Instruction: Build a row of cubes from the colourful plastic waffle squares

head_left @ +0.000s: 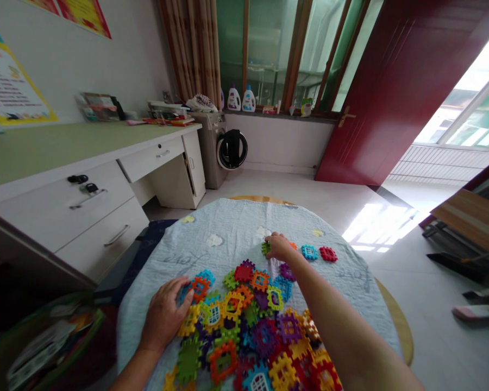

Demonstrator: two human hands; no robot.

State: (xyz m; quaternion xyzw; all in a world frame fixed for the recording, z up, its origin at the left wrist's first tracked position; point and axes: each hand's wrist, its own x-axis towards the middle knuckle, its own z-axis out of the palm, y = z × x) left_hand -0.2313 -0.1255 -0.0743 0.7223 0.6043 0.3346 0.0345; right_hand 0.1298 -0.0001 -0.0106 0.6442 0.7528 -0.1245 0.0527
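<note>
A heap of colourful interlocking plastic tiles (248, 326) covers the near half of a round table draped in a pale blue quilted cloth (228, 228). My left hand (165, 315) rests at the heap's left edge, fingers curled over a blue tile and touching an orange one (199, 287). My right hand (280, 247) reaches to the far side of the heap, fingers closed on a green tile (265, 248). Just to its right lie a loose light-blue tile (309, 252) and a red tile (328, 253).
A long white desk with drawers (85, 184) runs along the left wall. A washing machine (222, 152) stands at the back under a windowsill with detergent bottles. A dark red door (391, 92) stands open on the right. Cluttered items (44, 342) lie at lower left.
</note>
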